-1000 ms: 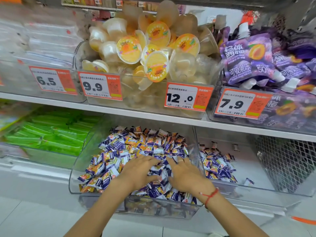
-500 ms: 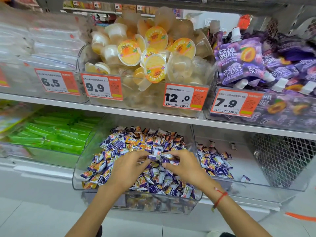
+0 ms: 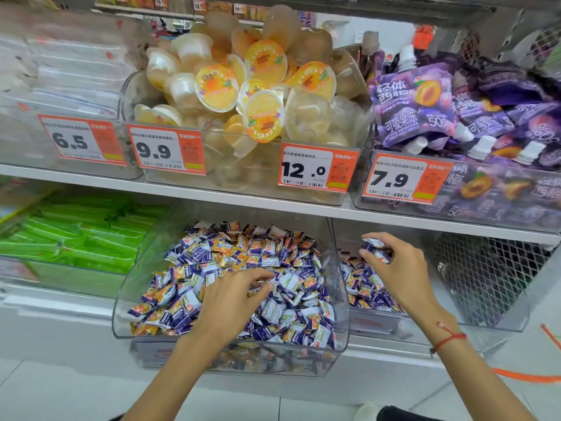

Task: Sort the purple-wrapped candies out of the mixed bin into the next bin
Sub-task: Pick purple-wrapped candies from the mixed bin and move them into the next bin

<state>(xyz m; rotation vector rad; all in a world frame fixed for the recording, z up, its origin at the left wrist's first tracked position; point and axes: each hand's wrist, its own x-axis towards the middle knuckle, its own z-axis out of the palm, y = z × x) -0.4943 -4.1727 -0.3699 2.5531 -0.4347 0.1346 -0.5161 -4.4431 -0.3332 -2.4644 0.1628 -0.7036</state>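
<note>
A clear mixed bin (image 3: 121, 317) on the lower shelf is heaped with purple and orange wrapped candies (image 3: 273, 256). My left hand (image 3: 230, 302) rests on that heap, fingers bent and digging among the wrappers; I cannot tell whether it holds one. To its right stands a second clear bin (image 3: 491, 323) with a smaller pile of candies (image 3: 364, 287). My right hand (image 3: 400, 271) hovers over this bin and pinches purple-wrapped candies (image 3: 375, 249) in its fingertips.
Green packets fill the bin at lower left (image 3: 69, 238). On the upper shelf stand bins of jelly cups (image 3: 252, 95) and purple pouches (image 3: 449, 110), with orange price tags (image 3: 317, 168) along their fronts. A wire mesh basket (image 3: 491, 275) sits at far right.
My right hand has lifted out of the mixed bin and moved right over the neighbouring bin, carrying purple candies. My left hand stays in the heap, shifted slightly.
</note>
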